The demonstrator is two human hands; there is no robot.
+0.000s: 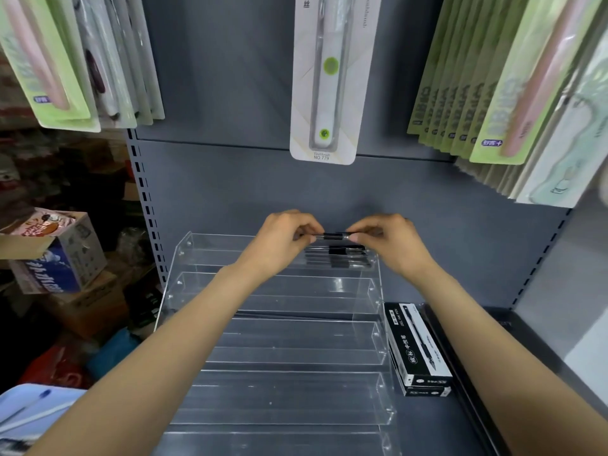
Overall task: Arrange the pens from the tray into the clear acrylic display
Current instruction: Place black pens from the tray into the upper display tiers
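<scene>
- Left hand and right hand: fingertips pinch opposite ends of one black pen, level above top tier of acrylic display.
- Several pens lie in that tier.
- Pen box beside display's right.

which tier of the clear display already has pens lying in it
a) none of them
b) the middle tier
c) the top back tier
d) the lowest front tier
c: a few black pens lie in the top back tier of the clear acrylic display, just below the pen that the left hand and right hand pinch at its ends; the lower tiers show no pens.
</scene>
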